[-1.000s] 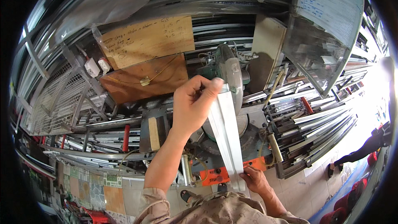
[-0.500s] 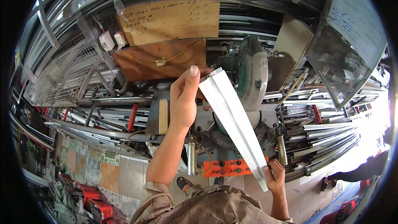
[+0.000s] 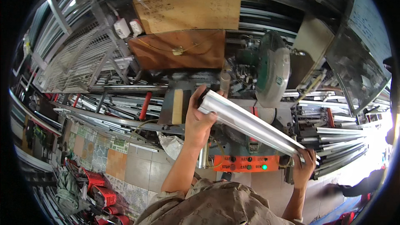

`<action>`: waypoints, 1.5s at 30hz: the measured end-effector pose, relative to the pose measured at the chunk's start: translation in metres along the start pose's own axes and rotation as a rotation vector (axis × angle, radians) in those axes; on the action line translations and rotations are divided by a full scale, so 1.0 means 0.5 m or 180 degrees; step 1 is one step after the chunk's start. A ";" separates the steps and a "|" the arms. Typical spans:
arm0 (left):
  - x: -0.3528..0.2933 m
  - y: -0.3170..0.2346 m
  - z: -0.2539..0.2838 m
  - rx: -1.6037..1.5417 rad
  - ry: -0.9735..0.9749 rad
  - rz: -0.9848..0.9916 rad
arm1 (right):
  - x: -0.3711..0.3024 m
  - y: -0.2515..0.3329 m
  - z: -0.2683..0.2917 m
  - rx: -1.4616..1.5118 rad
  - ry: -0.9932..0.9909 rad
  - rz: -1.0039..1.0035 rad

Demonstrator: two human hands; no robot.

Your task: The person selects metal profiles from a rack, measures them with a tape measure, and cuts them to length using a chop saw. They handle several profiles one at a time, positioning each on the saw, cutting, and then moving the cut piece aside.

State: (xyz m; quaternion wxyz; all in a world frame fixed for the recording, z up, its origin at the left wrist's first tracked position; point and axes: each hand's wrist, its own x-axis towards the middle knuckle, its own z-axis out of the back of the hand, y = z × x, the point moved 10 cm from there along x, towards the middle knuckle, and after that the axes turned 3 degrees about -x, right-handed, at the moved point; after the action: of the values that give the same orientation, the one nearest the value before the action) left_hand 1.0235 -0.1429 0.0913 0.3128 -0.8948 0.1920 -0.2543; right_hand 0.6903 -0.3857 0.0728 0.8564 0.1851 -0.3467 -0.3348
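A white, ridged metal profile (image 3: 252, 124) slants across in front of me, its near-right end lower than the left one. My left hand (image 3: 198, 121) is closed round its left end, the thumb pressed along the ridged face. At the other end, my right hand (image 3: 304, 164) grips the profile, fingers curled over its edge. Beneath and behind the profile stands a miter saw with a green body and a round blade guard (image 3: 273, 73); the profile hides part of its base. The orange control panel (image 3: 246, 163) below it has several buttons, one lit green.
A pale wooden block (image 3: 178, 106) stands on the saw bench at the left. Long metal profiles (image 3: 339, 141) fill racks on both sides. Red baskets (image 3: 104, 196) sit on the floor at lower left. At right, a dark-clothed limb (image 3: 364, 184) of another person shows.
The profile has turned from steep to a flatter slant, both hands still on it. My right hand has moved right and up. A green light on the panel is now lit.
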 end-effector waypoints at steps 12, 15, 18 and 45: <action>-0.138 0.463 0.437 -0.0574 -0.2152 0.1468 | 0.225 -0.153 -0.461 -0.0935 0.1159 0.0646; -0.072 0.510 0.497 -0.0462 -0.2092 0.1285 | 0.264 -0.178 -0.544 -0.1164 0.1004 0.0436; -0.053 0.537 0.574 -0.0392 -0.2542 0.1344 | 0.245 -0.211 -0.569 -0.0733 0.0668 0.0013; 0.044 0.422 0.460 0.4697 -0.1015 0.0756 | 0.122 -0.345 -0.842 0.3588 0.1021 -0.3509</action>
State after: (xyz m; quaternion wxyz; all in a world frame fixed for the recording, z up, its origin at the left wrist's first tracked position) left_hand 1.1346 -0.2020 -0.1953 0.8787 -0.4531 0.0199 -0.1491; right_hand 0.9482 -0.5147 -0.2841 0.3850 0.7799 -0.1950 -0.4534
